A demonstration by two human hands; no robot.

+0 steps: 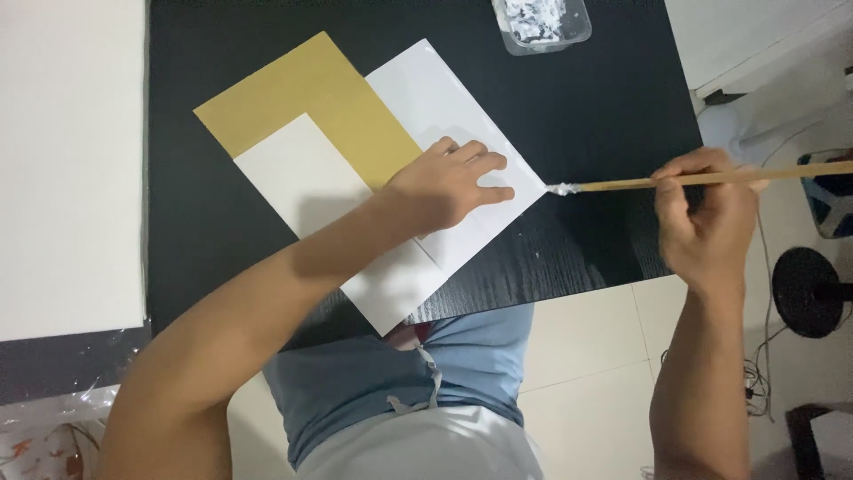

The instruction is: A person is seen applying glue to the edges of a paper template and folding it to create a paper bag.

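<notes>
While the left hand lies flat, fingers spread, on the white sheet mid-worktop, the right hand pinches a brush — light, stiff, glue-tipped — best gripped mid-handle.

A black wood-grain tabletop carries a mustard-yellow rectangular card sheet and plain white paper sheets. The long tan wooden brush ends in a white-coated tip; the clear plastic tub shows white and grey contents. The shorts are blue-grey.
</notes>
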